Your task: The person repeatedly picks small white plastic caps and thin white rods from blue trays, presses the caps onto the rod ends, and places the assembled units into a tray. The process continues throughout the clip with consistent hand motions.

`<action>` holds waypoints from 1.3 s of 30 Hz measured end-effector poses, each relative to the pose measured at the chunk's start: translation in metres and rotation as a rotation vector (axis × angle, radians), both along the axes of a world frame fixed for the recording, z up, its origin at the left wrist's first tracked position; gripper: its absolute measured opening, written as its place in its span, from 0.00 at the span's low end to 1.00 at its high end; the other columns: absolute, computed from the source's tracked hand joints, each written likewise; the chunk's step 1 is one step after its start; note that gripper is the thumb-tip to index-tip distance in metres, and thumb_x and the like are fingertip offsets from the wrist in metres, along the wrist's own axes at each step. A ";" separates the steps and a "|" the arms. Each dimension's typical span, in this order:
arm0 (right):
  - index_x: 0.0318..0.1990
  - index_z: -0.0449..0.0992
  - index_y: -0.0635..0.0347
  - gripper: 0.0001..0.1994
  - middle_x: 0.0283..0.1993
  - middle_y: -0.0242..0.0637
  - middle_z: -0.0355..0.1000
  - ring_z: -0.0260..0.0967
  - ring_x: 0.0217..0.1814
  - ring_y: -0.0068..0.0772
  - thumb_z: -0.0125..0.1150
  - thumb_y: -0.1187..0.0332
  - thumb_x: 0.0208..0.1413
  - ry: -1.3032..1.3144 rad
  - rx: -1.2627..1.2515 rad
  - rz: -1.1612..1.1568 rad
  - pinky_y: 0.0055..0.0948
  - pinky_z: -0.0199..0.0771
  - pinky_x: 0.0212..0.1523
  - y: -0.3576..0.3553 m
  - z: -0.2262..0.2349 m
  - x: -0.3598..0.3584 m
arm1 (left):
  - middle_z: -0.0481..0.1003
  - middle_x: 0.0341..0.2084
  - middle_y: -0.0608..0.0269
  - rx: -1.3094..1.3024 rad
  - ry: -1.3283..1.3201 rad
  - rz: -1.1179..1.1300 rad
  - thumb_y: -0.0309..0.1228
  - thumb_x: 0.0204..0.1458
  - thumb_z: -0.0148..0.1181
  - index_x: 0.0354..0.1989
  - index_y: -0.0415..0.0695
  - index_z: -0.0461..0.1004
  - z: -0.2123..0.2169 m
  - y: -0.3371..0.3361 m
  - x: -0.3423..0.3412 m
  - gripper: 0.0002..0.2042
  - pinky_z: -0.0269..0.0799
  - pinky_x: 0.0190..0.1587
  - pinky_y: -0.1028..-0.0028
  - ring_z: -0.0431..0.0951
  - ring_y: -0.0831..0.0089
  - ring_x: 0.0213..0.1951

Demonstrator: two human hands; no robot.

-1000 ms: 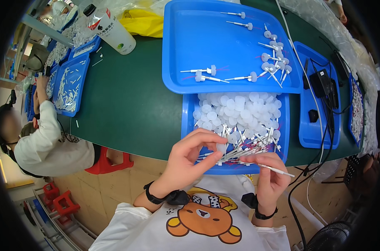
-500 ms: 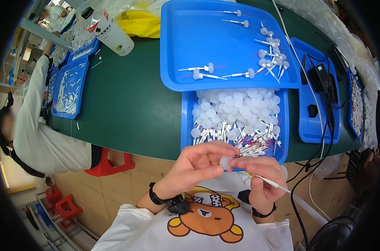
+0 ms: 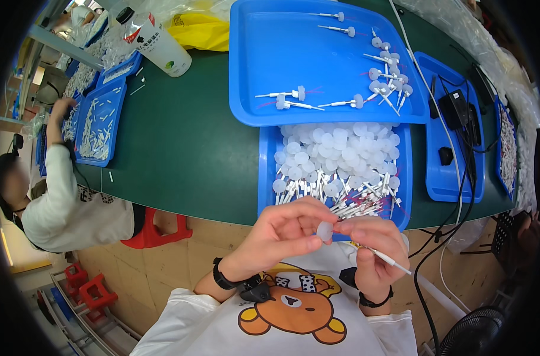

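Close to my chest, my left hand (image 3: 284,234) pinches a small translucent white disc (image 3: 325,231) between thumb and fingers. Beside it, almost touching, my right hand (image 3: 377,246) is closed round a thin white stick (image 3: 391,261), whose tapered end points out to the lower right. Fine reddish wire shows between the fingertips of both hands; where it joins the disc is hidden. Just beyond my hands lies a blue tray (image 3: 265,178) of loose translucent discs (image 3: 335,145) and many white sticks with red wires (image 3: 365,202).
A larger blue tray (image 3: 293,59) overlaps it, bearing several sticks with discs fitted. At right, another tray (image 3: 442,193) holds a black adapter (image 3: 454,110) and cables. A bottle (image 3: 163,50) stands at left, near a co-worker (image 3: 62,196) reaching toward trays of white parts.
My hands keep nearly the same pose; the disc has turned slightly and shifted a little right. The co-worker's arm has bent and moved, with the hand now over the left trays.
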State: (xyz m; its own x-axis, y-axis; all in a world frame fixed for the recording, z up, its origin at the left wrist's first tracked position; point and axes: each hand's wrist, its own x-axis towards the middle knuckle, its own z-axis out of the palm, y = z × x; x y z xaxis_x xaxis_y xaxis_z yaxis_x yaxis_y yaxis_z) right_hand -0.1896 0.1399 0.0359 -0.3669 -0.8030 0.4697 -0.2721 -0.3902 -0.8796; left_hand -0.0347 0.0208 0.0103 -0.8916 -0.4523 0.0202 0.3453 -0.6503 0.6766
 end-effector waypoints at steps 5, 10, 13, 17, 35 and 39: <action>0.48 0.78 0.74 0.11 0.48 0.56 0.76 0.78 0.48 0.50 0.62 0.78 0.59 0.061 -0.020 0.019 0.39 0.82 0.46 -0.001 -0.002 0.000 | 0.71 0.50 0.60 0.015 -0.019 0.008 0.17 0.58 0.60 0.57 0.35 0.73 0.001 0.000 -0.001 0.17 0.70 0.54 0.70 0.74 0.72 0.50; 0.49 0.78 0.73 0.12 0.48 0.54 0.77 0.78 0.48 0.50 0.62 0.79 0.58 0.091 0.017 -0.002 0.40 0.80 0.47 0.000 -0.002 0.000 | 0.71 0.50 0.61 -0.038 -0.026 0.013 0.16 0.58 0.60 0.57 0.35 0.73 -0.001 0.000 -0.001 0.18 0.70 0.54 0.72 0.74 0.74 0.50; 0.48 0.78 0.72 0.12 0.48 0.53 0.78 0.78 0.48 0.51 0.63 0.79 0.57 0.183 -0.018 0.024 0.41 0.79 0.48 -0.002 -0.002 -0.004 | 0.71 0.49 0.62 -0.042 -0.058 0.028 0.16 0.58 0.60 0.57 0.35 0.73 -0.003 0.001 -0.001 0.18 0.70 0.53 0.72 0.73 0.75 0.50; 0.48 0.79 0.72 0.12 0.47 0.53 0.78 0.78 0.49 0.51 0.64 0.79 0.57 0.087 0.015 0.045 0.42 0.79 0.48 0.001 -0.003 -0.004 | 0.71 0.49 0.63 -0.046 -0.047 0.036 0.17 0.58 0.60 0.58 0.35 0.73 -0.005 0.002 0.000 0.18 0.70 0.53 0.73 0.73 0.75 0.51; 0.36 0.81 0.63 0.11 0.35 0.39 0.79 0.75 0.33 0.34 0.75 0.81 0.43 0.184 0.278 -0.102 0.26 0.69 0.31 0.007 0.007 -0.008 | 0.75 0.47 0.58 -0.210 -0.082 0.087 0.15 0.53 0.66 0.53 0.36 0.77 -0.009 0.006 -0.001 0.17 0.72 0.55 0.71 0.75 0.71 0.51; 0.36 0.82 0.64 0.11 0.28 0.38 0.78 0.72 0.25 0.34 0.77 0.78 0.43 0.242 0.331 -0.063 0.25 0.68 0.26 0.012 0.014 -0.007 | 0.79 0.43 0.58 -0.468 -0.183 0.141 0.17 0.50 0.70 0.47 0.37 0.81 0.001 0.002 0.005 0.15 0.74 0.51 0.71 0.78 0.69 0.46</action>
State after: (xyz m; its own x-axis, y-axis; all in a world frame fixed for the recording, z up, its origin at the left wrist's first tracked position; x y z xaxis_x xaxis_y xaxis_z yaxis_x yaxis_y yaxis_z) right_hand -0.1970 0.1514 0.0494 -0.3311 -0.9045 0.2689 -0.5005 -0.0732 -0.8626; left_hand -0.0300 0.0226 0.0108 -0.8304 -0.5484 0.0985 0.2562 -0.2190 0.9415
